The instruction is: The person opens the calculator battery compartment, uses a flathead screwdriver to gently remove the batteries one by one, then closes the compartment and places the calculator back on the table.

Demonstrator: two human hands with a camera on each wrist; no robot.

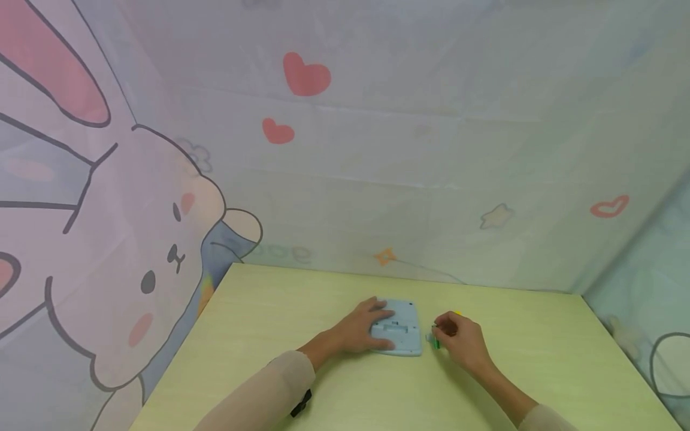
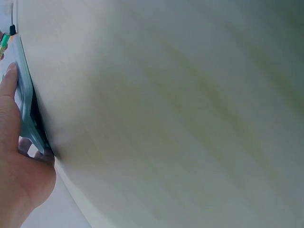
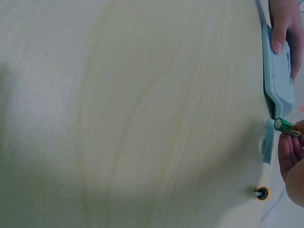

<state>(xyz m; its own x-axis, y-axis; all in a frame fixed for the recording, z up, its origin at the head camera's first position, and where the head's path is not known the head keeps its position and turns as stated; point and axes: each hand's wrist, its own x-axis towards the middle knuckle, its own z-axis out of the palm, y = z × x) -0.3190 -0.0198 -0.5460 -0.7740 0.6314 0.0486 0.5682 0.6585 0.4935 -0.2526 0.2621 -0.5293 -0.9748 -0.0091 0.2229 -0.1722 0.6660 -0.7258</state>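
A light blue flat plastic device (image 1: pixel 403 307) lies on the table with a recessed compartment facing up; its exact kind does not show. My left hand (image 1: pixel 358 326) holds its left part, thumb and fingers spread over the top, and some fingers bend round its edge in the left wrist view. Just right of the device, my right hand (image 1: pixel 466 341) pinches a green battery (image 3: pixel 286 127) between thumb and fingers. Beneath the battery, a small light blue cover (image 3: pixel 269 142) lies on the table, apart from the hand in the right wrist view.
Behind the right hand lies a screwdriver (image 3: pixel 262 193) with a yellow and black handle and a metal tip. The pale wooden table (image 1: pixel 269 299) meets a printed cloth backdrop (image 1: pixel 377 179) along its back edge. A black strap (image 1: pixel 302 404) shows under the left sleeve.
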